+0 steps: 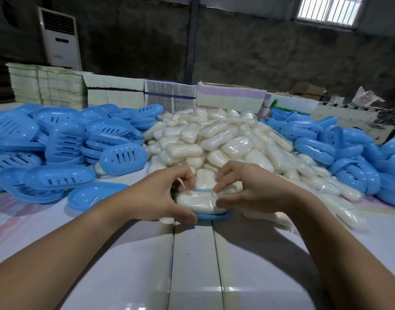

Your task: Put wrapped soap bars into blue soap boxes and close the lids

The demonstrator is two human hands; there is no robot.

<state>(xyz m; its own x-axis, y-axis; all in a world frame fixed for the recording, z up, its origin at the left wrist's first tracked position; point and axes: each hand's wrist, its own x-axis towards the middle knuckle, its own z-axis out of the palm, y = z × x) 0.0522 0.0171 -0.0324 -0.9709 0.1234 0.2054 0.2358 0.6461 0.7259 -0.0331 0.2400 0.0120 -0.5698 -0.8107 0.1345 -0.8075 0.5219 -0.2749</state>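
Centrally, soap (195,202) sits in blue box (214,216) on table (192,265); left hand (160,198) at 9 o'clock, right hand (248,193) at 3, both seemingly pinching wrapper; soap pile (214,139) at 12

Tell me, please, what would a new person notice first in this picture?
Probably the big heap of wrapped soap bars in the middle of the table, with piles of blue soap boxes on both sides. In front of the heap, the left hand and right hand hold one bar in a blue box base.
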